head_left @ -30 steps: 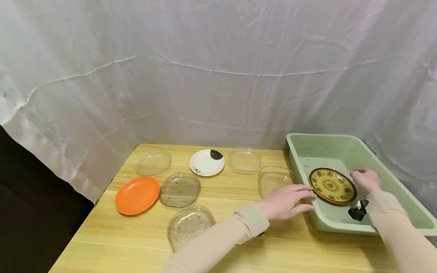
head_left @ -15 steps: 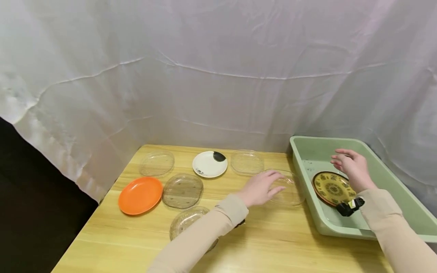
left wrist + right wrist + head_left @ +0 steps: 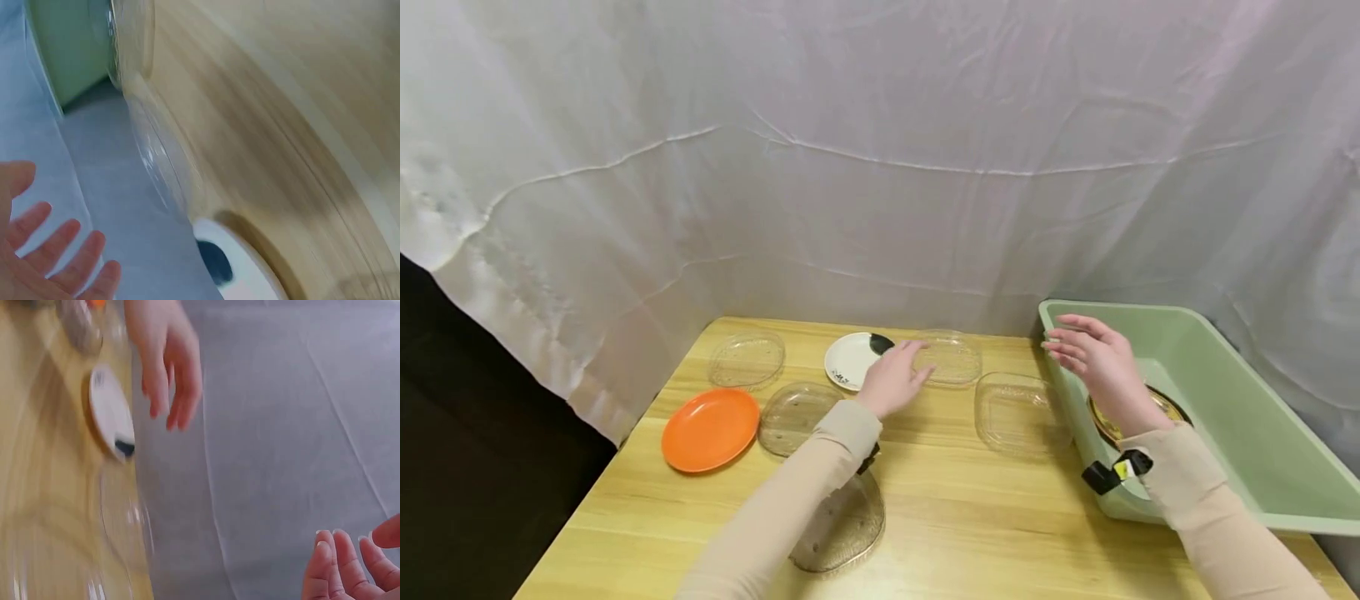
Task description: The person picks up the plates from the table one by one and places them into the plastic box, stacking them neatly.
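Observation:
My left hand (image 3: 892,379) hovers with fingers extended and nothing in its grasp. In the head view it overlaps the right side of a white plate (image 3: 847,360) with a black patch on its rim. A clear dish (image 3: 953,358) lies just right of those fingertips. My right hand (image 3: 1093,358), also holding nothing, is raised over the left rim of a green basin (image 3: 1120,307), fingers loosely bent. Behind that wrist, a yellow plate (image 3: 1168,407) with a dark patterned rim rests in the basin, mostly hidden.
An orange plate (image 3: 710,429) lies at the table's left, beside a smoky dish (image 3: 790,417). One clear dish (image 3: 747,358) sits at the back left, another (image 3: 1015,412) against the basin. A brownish dish (image 3: 850,533) is partly under my left sleeve. Grey cloth (image 3: 880,208) hangs behind.
My left hand has moved left from the basin's rim, past the nearest clear dish, to the white plate. My right hand has risen out of the basin, moved left and opened.

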The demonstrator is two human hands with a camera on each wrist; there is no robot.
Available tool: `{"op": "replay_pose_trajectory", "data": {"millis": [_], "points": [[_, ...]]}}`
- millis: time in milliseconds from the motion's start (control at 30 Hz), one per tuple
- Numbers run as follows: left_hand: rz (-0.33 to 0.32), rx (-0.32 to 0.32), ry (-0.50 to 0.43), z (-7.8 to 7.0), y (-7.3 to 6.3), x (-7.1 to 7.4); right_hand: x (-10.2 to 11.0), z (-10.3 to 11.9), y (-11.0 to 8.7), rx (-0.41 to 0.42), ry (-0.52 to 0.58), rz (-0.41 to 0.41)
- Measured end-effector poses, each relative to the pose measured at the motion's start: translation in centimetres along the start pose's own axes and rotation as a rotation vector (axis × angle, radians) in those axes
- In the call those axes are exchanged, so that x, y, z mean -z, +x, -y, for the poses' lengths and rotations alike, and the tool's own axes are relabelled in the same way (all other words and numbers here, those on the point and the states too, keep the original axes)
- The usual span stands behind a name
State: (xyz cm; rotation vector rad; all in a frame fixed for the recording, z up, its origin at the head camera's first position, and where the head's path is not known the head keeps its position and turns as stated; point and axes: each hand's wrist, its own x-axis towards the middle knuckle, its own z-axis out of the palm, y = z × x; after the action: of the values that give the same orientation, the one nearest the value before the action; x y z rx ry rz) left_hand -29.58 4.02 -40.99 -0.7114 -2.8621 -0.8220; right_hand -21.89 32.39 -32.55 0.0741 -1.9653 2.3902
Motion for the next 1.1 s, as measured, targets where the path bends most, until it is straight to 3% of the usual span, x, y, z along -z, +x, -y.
{"op": "replay_pose_trajectory", "data": {"millis": [167, 433, 633, 733, 1100], "points": [[-0.019, 0.128, -0.016, 2.3, 0.5, 1.0, -2.9, -0.9, -0.5, -0.048, 0.033, 0.036], [0.039, 0.251, 0.118, 5.3, 0.5, 1.6, -6.0, -4.2, -0.3, -0.143, -0.002, 0.029], [0.219, 0.200, 0.301, 6.3, -0.1, 0.8, -6.8, -6.9, 0.0, -0.208, -0.033, 0.025], [0.275, 0.171, 0.364, 6.2, -0.4, 0.4, -7.1, -8.0, 0.2, -0.242, -0.030, 0.021], [0.307, 0.174, 0.367, 5.8, -1.4, 0.0, -7.4, -10.2, 0.3, -0.297, -0.080, 0.047]]}}
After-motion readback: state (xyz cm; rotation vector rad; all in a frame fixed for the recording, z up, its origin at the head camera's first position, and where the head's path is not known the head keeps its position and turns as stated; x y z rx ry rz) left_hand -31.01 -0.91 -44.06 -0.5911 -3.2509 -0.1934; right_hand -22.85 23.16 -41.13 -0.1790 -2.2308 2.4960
